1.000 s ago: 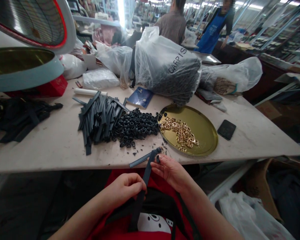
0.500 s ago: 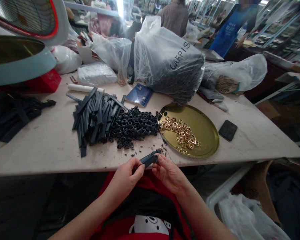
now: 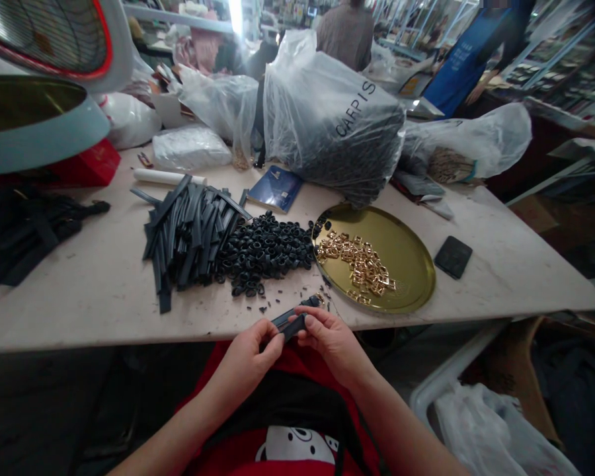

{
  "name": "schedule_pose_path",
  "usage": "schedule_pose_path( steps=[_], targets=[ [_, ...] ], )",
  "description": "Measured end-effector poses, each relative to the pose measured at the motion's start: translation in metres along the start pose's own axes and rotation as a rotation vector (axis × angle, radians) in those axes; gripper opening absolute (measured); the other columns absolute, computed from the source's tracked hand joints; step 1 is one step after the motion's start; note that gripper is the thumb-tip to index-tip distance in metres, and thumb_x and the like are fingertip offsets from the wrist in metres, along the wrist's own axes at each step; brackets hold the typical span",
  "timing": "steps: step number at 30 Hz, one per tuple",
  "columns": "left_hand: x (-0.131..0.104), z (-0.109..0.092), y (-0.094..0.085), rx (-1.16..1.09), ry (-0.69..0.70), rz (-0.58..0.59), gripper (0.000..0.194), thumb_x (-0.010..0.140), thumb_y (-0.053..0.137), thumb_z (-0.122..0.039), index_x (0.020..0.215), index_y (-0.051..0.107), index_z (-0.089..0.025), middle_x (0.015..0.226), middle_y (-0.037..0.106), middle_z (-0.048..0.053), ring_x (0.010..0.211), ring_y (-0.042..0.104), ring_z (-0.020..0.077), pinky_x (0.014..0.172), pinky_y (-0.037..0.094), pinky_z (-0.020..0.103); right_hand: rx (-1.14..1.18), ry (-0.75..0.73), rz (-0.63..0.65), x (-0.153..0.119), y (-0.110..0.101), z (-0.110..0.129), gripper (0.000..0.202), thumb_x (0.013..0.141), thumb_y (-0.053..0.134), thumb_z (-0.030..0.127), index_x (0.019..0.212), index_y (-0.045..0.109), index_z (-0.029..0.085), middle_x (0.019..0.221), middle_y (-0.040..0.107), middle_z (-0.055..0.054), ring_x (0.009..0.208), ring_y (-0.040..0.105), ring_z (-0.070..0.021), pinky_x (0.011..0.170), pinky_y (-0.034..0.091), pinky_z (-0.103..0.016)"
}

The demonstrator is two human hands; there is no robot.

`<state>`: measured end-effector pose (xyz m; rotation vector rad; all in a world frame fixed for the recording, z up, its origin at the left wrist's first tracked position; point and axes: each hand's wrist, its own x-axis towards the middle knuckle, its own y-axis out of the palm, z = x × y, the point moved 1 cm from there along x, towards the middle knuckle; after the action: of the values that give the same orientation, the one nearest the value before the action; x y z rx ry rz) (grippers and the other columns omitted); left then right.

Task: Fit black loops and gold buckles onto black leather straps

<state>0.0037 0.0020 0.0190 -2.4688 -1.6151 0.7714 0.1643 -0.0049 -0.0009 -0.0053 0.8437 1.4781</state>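
At the table's front edge, my left hand [image 3: 258, 347] is closed on a dark strap [image 3: 292, 324], thumb and fingers pinching its lower end. My right hand [image 3: 330, 337] grips the same strap farther up, fingers bent round it. A gold buckle [image 3: 320, 299] shows at the strap's far end, just past my right fingers. Beyond my hands lie a heap of small black loops [image 3: 268, 251] and a pile of dark straps [image 3: 191, 231]. To their right a round gold tray [image 3: 406, 264] holds many gold buckles [image 3: 364, 264].
A black phone [image 3: 453, 257] lies right of the tray. Behind are a blue booklet [image 3: 276, 188], a large filled plastic bag [image 3: 337, 125] and a white roll [image 3: 168, 177]. A heater [image 3: 44, 39] stands at the left. Two people are in the background.
My right hand has shifted slightly left along the strap, and a folded part of the strap now shows between my hands. The person in blue at the back has moved slightly.
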Motion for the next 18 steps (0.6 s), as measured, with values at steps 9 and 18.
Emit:
schedule_pose_path(
  steps=[9,18],
  targets=[
    [-0.012,-0.012,-0.005,0.128,0.088,0.113,0.021,0.080,0.042,-0.032,0.068,0.051,-0.018,0.061,0.054,-0.003,0.055,0.049,0.0123,0.053,0.035,0.022,-0.172,-0.056,0.119,-0.012,0.007,-0.010,0.024,0.064,0.071,0.027,0.084,0.065,0.016,0.061,0.064,0.003,0.051,0.053,-0.0071,0.055,0.043,-0.020],
    [-0.012,0.004,0.006,-0.184,0.048,0.074,0.034,0.079,0.046,-0.041,0.105,0.052,-0.019,0.071,0.056,0.001,0.062,0.050,0.0142,0.054,0.038,0.022,-0.391,-0.223,0.125,-0.016,0.007,-0.012,0.021,0.070,0.065,0.030,0.084,0.054,0.019,0.068,0.058,0.004,0.058,0.053,-0.0091,0.058,0.042,-0.022]
  ],
)
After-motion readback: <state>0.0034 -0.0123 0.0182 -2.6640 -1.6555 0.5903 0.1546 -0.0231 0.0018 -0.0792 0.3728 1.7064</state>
